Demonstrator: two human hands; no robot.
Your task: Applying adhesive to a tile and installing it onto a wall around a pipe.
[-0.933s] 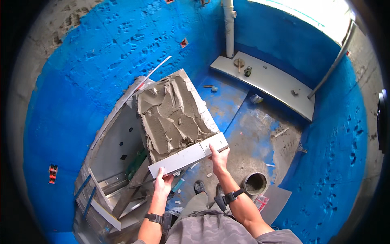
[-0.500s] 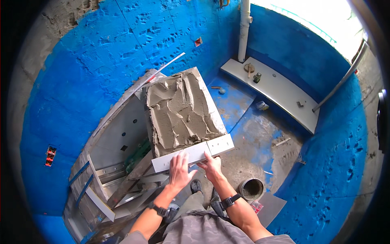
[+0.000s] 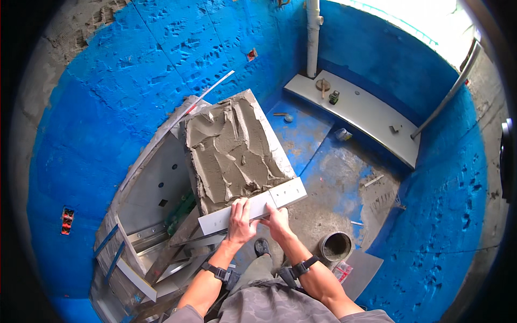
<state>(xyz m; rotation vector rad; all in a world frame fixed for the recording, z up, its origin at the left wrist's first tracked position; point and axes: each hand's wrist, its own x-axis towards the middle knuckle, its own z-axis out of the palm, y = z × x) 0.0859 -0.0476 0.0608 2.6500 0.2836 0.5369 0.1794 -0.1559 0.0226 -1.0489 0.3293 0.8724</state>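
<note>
A white tile strip [image 3: 218,219] runs along the near edge of a block thickly spread with grey mortar [image 3: 231,153]. The strip shows a joint right of its middle and faint marks on its face. My left hand [image 3: 240,222] has its fingers hooked over the strip's upper edge, left of the joint. Close beside it, my right hand [image 3: 277,222] grips the strip near the joint, with the thumb against its face and the other fingers partly hidden. Ridges and folds cover the mortar, and a pale bare band lies along its right side.
A grey bucket [image 3: 336,246] stands on the floor right of my legs, beside a flat grey panel [image 3: 367,272]. Boards and metal profiles [image 3: 153,245] clutter the left. A white ledge [image 3: 377,116] with small tools and a vertical pipe [image 3: 313,43] stand along the far blue wall.
My left hand's fingers, stretched flat over the strip before, now curl over its upper edge. Both hands have come closer together. The whole view has shifted slightly.
</note>
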